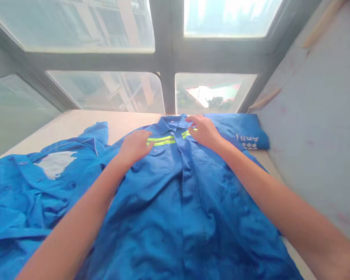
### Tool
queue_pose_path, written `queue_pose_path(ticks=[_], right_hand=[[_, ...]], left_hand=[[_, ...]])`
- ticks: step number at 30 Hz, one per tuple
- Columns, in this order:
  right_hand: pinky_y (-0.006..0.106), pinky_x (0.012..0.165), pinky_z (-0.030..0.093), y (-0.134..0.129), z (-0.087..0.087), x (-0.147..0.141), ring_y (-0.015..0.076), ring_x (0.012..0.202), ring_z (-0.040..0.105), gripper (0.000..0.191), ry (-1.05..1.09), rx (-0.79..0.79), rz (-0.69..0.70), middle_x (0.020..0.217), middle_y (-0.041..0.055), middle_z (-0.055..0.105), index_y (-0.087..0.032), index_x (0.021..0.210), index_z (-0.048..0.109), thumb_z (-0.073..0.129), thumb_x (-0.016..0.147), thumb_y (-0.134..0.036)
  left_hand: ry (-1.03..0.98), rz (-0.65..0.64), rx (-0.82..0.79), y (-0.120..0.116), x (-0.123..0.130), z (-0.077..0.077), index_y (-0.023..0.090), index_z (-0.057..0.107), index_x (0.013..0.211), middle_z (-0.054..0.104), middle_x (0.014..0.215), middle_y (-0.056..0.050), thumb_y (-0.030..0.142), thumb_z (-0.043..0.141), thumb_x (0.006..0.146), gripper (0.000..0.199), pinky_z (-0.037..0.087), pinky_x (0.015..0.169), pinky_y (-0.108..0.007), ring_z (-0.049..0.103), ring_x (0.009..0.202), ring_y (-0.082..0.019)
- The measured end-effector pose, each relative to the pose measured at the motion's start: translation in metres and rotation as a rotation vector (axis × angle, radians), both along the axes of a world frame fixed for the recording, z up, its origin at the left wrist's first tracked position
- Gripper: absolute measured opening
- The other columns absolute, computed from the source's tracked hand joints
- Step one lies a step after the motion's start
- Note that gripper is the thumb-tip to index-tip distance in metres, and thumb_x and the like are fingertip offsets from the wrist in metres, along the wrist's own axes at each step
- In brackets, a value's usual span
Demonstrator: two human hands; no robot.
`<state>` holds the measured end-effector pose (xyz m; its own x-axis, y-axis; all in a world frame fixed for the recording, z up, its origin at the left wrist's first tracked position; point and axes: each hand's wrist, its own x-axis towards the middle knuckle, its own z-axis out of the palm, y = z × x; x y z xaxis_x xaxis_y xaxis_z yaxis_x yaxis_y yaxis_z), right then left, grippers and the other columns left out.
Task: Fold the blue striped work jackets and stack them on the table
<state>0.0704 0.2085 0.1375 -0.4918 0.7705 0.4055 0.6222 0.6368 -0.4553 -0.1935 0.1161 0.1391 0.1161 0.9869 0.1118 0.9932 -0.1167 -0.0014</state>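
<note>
we see two bare hands over one blue cloth work jacket (169, 186), which lies spread front side up directly before us, its one pointed collar (172, 123) at the far end, towards the window. the left hand (137, 144) is over the chest on the left of the view, beside two yellow-green reflective stripes (163, 140); its thumb and fingers are a little apart. the right hand (203, 131) is near the collar, over the other side of the chest, with thumb and fingers apart and bent. we see neither hand clamped on the cloth, but we cannot tell how firmly the fingertips touch it. one front placket (186, 175) runs down the middle of the jacket, and we count two chest pockets, one on each side of it.

to our left lies one rumpled blue cloth garment (32, 194) with one ragged white patch (56, 163). at the far right we find one folded blue cloth bundle (251, 130) bearing white lettering and white dots, upside down to us. all three blue pieces rest on one pale, smooth tabletop (76, 120). beyond it stands one grey-framed window (169, 58), with two panes above and two below facing us, and another pane at the left. one whitish wall (323, 128) rises on the right.
</note>
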Motion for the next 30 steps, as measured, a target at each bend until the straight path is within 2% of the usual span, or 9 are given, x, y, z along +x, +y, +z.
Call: queue_pose_path(ticks=[2, 4, 8, 12, 17, 21, 25, 27, 30], right_hand=[[0.036, 0.089, 0.051, -0.043, -0.034, 0.007, 0.0217, 0.095, 0.066, 0.033, -0.056, -0.139, -0.039, 0.115, 0.0096, 0.068, -0.019, 0.119, 0.064, 0.054, 0.088, -0.023], [0.037, 0.091, 0.05, -0.082, -0.063, 0.007, 0.0249, 0.104, 0.065, 0.036, -0.107, -0.219, -0.074, 0.122, 0.013, 0.066, -0.017, 0.123, 0.062, 0.053, 0.09, -0.027], [0.045, 0.11, 0.038, -0.134, -0.1, -0.01, 0.0309, 0.134, 0.047, 0.045, -0.203, -0.18, -0.009, 0.146, 0.0202, 0.05, -0.01, 0.134, 0.054, 0.05, 0.092, -0.025], [0.057, 0.118, 0.022, -0.158, -0.107, -0.026, 0.0321, 0.141, 0.038, 0.046, -0.306, -0.158, 0.094, 0.151, 0.0176, 0.046, -0.014, 0.138, 0.052, 0.05, 0.093, -0.021], [0.059, 0.116, 0.027, -0.201, -0.098, -0.012, 0.0317, 0.142, 0.038, 0.048, -0.207, -0.182, 0.071, 0.15, 0.0162, 0.047, -0.018, 0.142, 0.049, 0.051, 0.095, -0.028], [0.055, 0.115, 0.036, -0.27, -0.109, 0.042, 0.0318, 0.139, 0.044, 0.047, -0.08, -0.128, 0.073, 0.149, 0.0146, 0.048, -0.019, 0.139, 0.053, 0.05, 0.092, -0.024], [0.056, 0.109, 0.046, -0.341, -0.133, 0.134, 0.0313, 0.133, 0.051, 0.05, 0.045, -0.026, -0.039, 0.142, 0.0058, 0.057, -0.034, 0.136, 0.057, 0.05, 0.089, -0.017], [0.059, 0.109, 0.046, -0.365, -0.144, 0.18, 0.0324, 0.135, 0.05, 0.057, 0.023, 0.007, -0.099, 0.144, 0.0033, 0.056, -0.037, 0.138, 0.055, 0.052, 0.085, -0.015], [0.061, 0.112, 0.042, -0.38, -0.153, 0.232, 0.0336, 0.141, 0.043, 0.067, -0.058, 0.022, -0.128, 0.149, 0.0012, 0.05, -0.037, 0.139, 0.055, 0.051, 0.078, -0.011]], left_hand=[[-0.01, -0.096, -0.057, -0.053, 0.028, -0.027, 0.013, 0.06, 0.13, 0.061, 0.134, -0.016, 0.032, 0.052, 0.093, 0.043, 0.042, 0.106, -0.042, 0.055, 0.126, -0.029], [-0.008, -0.094, -0.046, -0.103, 0.054, -0.051, 0.016, 0.059, 0.132, 0.057, 0.142, -0.015, 0.029, 0.053, 0.092, 0.042, 0.036, 0.112, -0.05, 0.05, 0.132, -0.031], [-0.014, -0.037, 0.04, -0.174, 0.077, -0.088, 0.022, 0.057, 0.137, 0.051, 0.148, -0.013, 0.03, 0.049, 0.094, 0.044, 0.018, 0.118, -0.062, 0.042, 0.14, -0.035], [-0.011, 0.014, 0.034, -0.204, 0.072, -0.111, 0.019, 0.055, 0.141, 0.049, 0.15, -0.016, 0.032, 0.046, 0.096, 0.047, 0.023, 0.117, -0.063, 0.042, 0.14, -0.036], [0.0, 0.029, 0.045, -0.211, 0.071, -0.114, 0.019, 0.053, 0.143, 0.046, 0.152, -0.016, 0.031, 0.043, 0.097, 0.048, 0.029, 0.115, -0.061, 0.042, 0.141, -0.035], [0.003, 0.004, 0.103, -0.232, 0.076, -0.104, 0.018, 0.059, 0.137, 0.049, 0.15, -0.016, 0.024, 0.046, 0.094, 0.045, 0.035, 0.113, -0.056, 0.044, 0.139, -0.035], [-0.017, -0.044, 0.205, -0.285, 0.058, -0.107, 0.02, 0.063, 0.13, 0.057, 0.142, -0.014, 0.03, 0.049, 0.094, 0.04, 0.041, 0.11, -0.05, 0.051, 0.132, -0.031], [-0.002, -0.009, 0.272, -0.317, 0.042, -0.114, 0.021, 0.064, 0.128, 0.061, 0.137, -0.014, 0.038, 0.053, 0.093, 0.041, 0.042, 0.108, -0.051, 0.055, 0.126, -0.032], [0.023, -0.007, 0.331, -0.36, 0.018, -0.128, 0.02, 0.064, 0.127, 0.061, 0.135, -0.015, 0.051, 0.057, 0.089, 0.05, 0.043, 0.106, -0.052, 0.056, 0.125, -0.035]])
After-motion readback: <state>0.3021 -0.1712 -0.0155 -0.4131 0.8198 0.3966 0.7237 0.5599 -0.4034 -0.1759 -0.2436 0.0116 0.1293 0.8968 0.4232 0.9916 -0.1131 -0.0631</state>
